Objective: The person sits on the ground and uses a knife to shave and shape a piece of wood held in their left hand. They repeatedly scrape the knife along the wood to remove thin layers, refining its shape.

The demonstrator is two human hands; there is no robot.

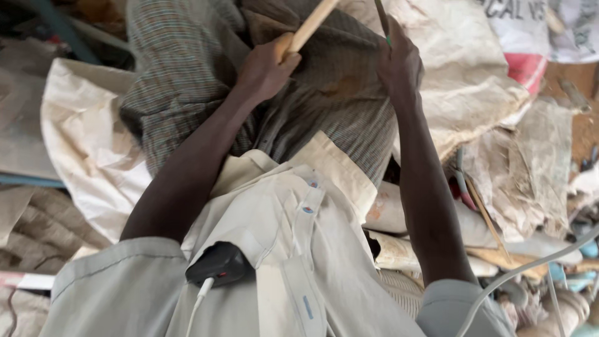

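Seated over a floor of sacks, both hands busy above the lap.
Worn white sacks [93, 143] cover the ground; contents can't be seen. Left hand [265, 68] fingers wrapped around a wooden stick [310, 25], right hand [399, 62] closed on a thin green rod [382, 19]. Both run off the top edge, ends hidden, above checked trousers [181, 75].

Pale grey short-sleeved buttoned shirt [293, 249], checked trousers [187, 68], black clipped device [219, 264] with white cable [198, 301].
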